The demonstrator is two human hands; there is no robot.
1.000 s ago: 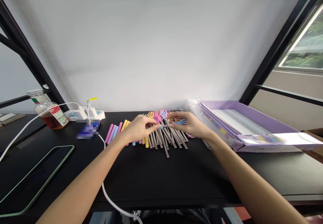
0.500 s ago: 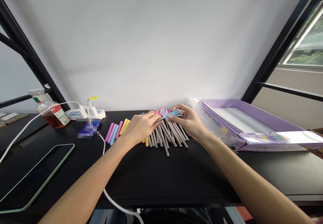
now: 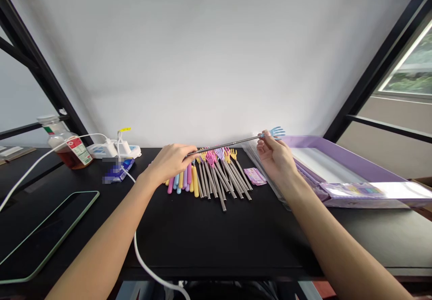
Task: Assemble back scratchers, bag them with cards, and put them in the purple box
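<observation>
Stretched between both hands is a telescopic back scratcher (image 3: 229, 144) with a thin metal rod and a light blue claw head. My left hand (image 3: 170, 161) is closed around its lower end, which the fingers hide. Just below the claw, my right hand (image 3: 277, 155) pinches the rod between thumb and fingers. Under the rod lies a fanned pile of metal back scratcher rods (image 3: 222, 183) with pink, yellow and purple claw heads. Left of them are several pastel handle sleeves (image 3: 185, 180), partly covered by my left hand. Small pink cards (image 3: 255, 176) lie right of the pile.
A purple box (image 3: 354, 162) and clear plastic wrap (image 3: 270, 183) sit at the right. On the left are a phone (image 3: 50, 237), a glass bottle (image 3: 69, 149), a power strip (image 3: 101, 150), a blue packet (image 3: 119, 170) and a white cable (image 3: 143, 259) running over the table edge.
My right hand has moved right and up with the blue claw, and the rod is now drawn out long. My left hand has shifted left. The pink cards have come into view.
</observation>
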